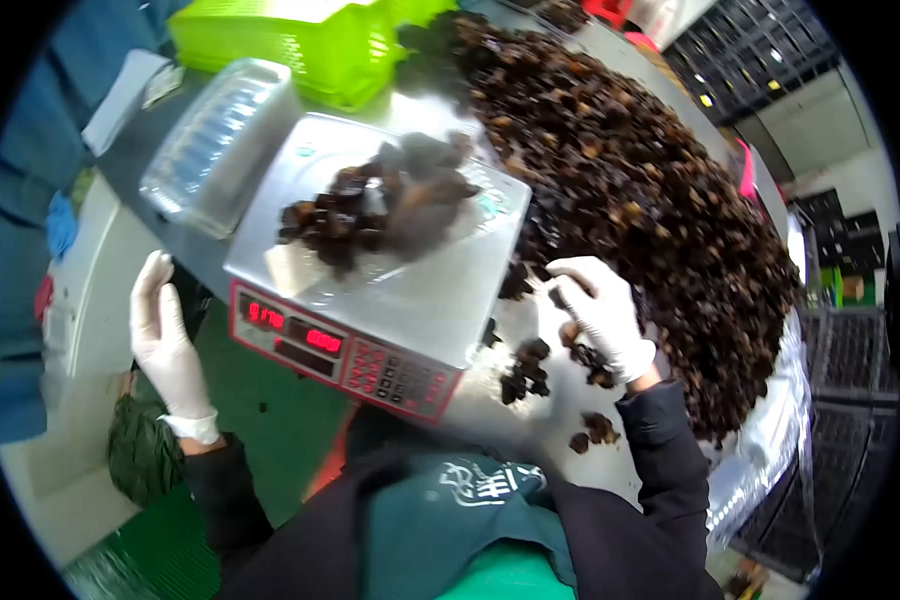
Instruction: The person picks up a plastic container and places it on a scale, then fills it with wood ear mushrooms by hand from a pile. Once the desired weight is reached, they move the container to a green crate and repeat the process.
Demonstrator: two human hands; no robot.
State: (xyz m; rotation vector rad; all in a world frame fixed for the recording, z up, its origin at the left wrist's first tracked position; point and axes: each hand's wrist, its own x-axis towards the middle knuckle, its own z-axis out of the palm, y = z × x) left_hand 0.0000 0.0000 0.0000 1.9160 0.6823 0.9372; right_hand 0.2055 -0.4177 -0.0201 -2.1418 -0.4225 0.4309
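My left hand, in a white glove, is held in the air left of the scale, fingers stretched out and holding nothing. My right hand, also gloved, is over the metal table right of the scale. Its bent fingers close around a small dark brown piece, partly hidden. On the scale plate lies a heap of glossy dark brown pieces, in what looks like clear plastic; its right side is blurred. Red digits glow on the scale's display. Several loose pieces lie beside my right hand.
A large heap of the same dark pieces covers the table's right side. Stacked clear plastic trays stand left of the scale, behind them a lime-green basket. Black crates are at the far right.
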